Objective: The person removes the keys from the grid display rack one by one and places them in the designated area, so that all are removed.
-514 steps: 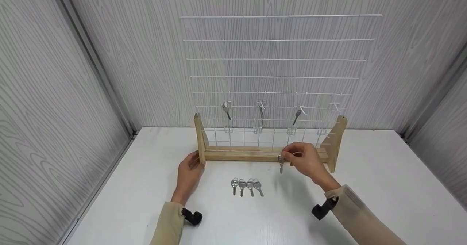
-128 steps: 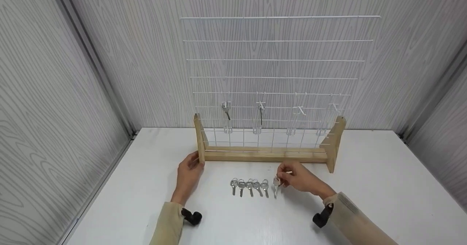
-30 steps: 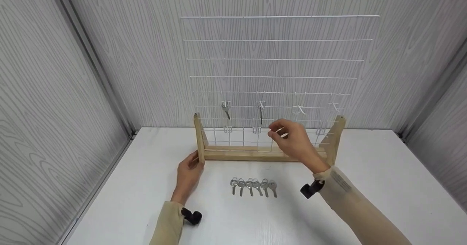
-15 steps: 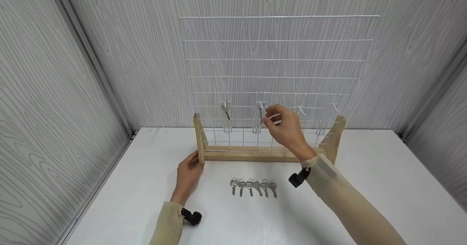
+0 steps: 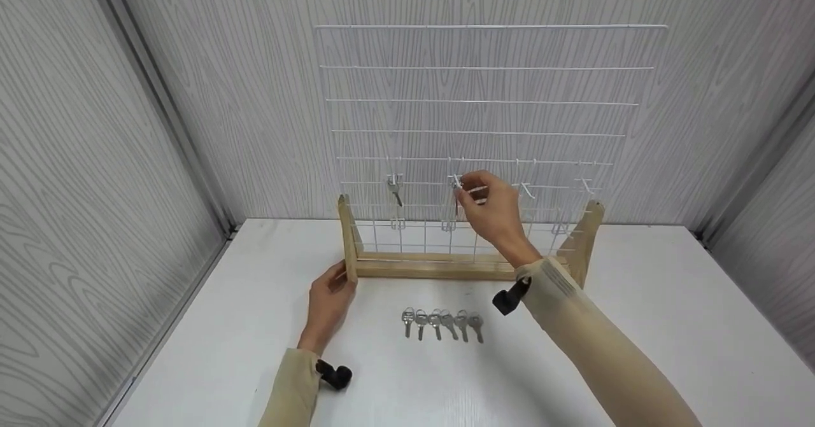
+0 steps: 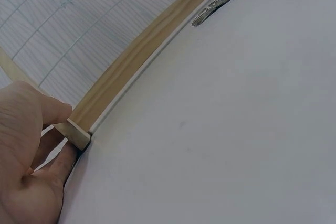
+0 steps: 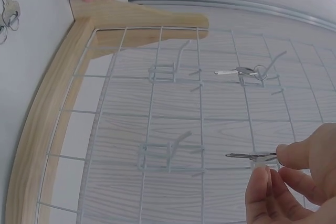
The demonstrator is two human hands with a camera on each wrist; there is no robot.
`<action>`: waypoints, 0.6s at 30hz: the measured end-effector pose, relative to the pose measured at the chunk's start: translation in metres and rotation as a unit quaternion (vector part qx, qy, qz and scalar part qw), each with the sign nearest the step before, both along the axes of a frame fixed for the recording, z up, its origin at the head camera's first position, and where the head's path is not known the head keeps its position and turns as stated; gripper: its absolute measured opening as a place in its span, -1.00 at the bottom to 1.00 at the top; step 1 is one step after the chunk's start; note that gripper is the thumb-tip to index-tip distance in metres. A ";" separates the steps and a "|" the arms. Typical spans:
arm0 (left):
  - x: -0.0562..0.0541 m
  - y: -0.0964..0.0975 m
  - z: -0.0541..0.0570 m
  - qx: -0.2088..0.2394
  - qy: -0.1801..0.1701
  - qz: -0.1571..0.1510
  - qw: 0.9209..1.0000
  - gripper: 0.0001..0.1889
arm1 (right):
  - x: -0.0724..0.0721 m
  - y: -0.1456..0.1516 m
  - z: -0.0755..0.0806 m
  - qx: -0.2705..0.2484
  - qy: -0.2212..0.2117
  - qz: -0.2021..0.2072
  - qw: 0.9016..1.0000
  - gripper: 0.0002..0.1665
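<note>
My right hand [image 5: 495, 207] is raised at the wire grid rack [image 5: 490, 27], thumb and fingers pinching a key [image 7: 242, 156] by its head end at the second hook from the left. Whether the key's ring still sits on that hook is hidden by the fingers. Another key [image 5: 395, 189] hangs by its ring from the leftmost hook. My left hand [image 5: 330, 303] grips the left wooden end panel [image 5: 348, 239] of the rack's stand, thumb on one side and fingers on the other. Several keys [image 5: 436, 324] with rings lie in a row on the white table.
Two bare hooks, the third [image 5: 527, 190] and the rightmost [image 5: 586, 186], stick out from the grid. A second wooden end panel [image 5: 584, 239] and a wooden base bar [image 5: 433, 268] complete the stand. Grey wood-grain walls enclose the white table [image 5: 223, 325].
Over the earlier frames, the third hook's key left it and the table row grew. Lately my right hand rose leftward to the second hook's key and pinched it. My left hand stayed put.
</note>
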State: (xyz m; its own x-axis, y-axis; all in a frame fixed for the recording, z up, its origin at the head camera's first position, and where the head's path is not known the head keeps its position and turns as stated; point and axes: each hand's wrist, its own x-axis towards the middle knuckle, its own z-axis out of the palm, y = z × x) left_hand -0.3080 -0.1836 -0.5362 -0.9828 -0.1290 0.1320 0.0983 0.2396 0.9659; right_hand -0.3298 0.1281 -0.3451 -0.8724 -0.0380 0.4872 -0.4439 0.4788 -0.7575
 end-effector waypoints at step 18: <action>0.000 -0.001 0.000 0.017 0.005 -0.003 1.000 -0.45 | -0.001 -0.005 0.003 -0.001 0.006 -0.011 1.000 -0.85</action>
State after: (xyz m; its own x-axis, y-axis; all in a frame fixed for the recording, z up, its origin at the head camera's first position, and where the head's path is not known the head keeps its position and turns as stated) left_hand -0.3077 -0.1845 -0.5359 -0.9822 -0.1278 0.1374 0.1093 0.2055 0.9725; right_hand -0.3305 0.1229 -0.3420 -0.8676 -0.0191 0.4969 -0.4420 0.4874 -0.7530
